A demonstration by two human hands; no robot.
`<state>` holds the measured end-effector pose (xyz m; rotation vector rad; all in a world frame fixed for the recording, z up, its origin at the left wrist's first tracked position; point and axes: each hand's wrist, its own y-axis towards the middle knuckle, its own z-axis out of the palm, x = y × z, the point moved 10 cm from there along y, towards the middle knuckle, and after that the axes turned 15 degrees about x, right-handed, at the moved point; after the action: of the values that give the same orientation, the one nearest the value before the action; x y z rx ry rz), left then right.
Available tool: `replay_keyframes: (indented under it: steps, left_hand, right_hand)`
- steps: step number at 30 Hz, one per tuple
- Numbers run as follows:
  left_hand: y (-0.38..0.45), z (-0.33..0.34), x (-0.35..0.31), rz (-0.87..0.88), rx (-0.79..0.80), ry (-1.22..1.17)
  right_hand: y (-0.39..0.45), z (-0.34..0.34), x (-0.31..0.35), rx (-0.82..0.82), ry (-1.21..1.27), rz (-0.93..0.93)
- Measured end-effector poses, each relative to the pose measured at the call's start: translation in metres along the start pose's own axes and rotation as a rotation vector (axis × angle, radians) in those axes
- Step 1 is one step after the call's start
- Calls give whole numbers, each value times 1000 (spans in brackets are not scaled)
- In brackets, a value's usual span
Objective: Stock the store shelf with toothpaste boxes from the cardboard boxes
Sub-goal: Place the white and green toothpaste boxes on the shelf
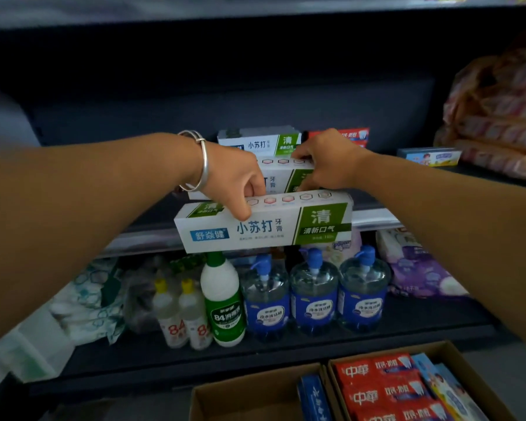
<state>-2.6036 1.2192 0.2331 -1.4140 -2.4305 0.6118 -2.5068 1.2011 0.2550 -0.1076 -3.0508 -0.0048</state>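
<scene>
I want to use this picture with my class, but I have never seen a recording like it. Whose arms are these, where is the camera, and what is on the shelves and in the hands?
There is no machine here. A person wears one wide-angle camera on the head, so you look forward and down along their own two arms.

The left hand, with a silver bracelet on its wrist, grips a white and green toothpaste box in front of the shelf. The right hand grips a second matching box behind it. More such boxes sit on the shelf further back, with red boxes beside them.

On the shelf below stand a green and white bottle and three blue pump bottles. At the bottom, two cardboard boxes hold red toothpaste boxes and blue ones.
</scene>
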Motion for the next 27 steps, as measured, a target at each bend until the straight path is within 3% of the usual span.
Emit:
replay_keyframes:
  steps: [10,27]
  left_hand:
    - [21,-36,42,-25,-78,-41]
    - [81,-52,81,-42,-102,-54]
  right_hand:
    - [48,-19,-16,-72,-51,-13]
    - [102,-21,-54,-107,157,20]
